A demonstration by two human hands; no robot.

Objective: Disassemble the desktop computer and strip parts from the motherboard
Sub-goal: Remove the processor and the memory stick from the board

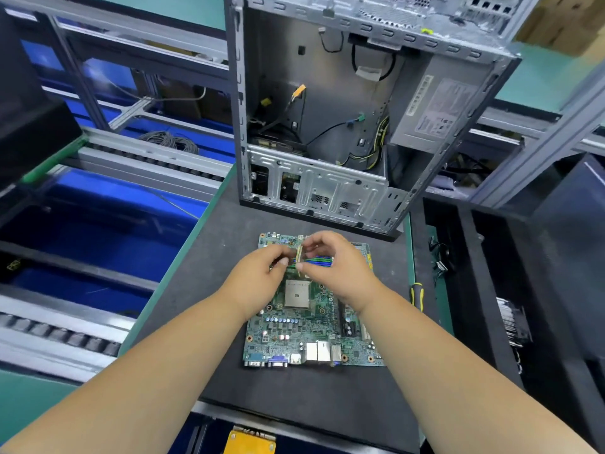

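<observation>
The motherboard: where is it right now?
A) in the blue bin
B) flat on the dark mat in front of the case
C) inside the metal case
B: the motherboard lies flat on the dark mat, in front of the opened case.

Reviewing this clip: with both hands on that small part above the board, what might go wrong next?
Both the left hand and right hand pinch a thin chip edge-on above the motherboard; it may slip and drop onto the bare socket. The upright case stands close behind and might be bumped.
</observation>
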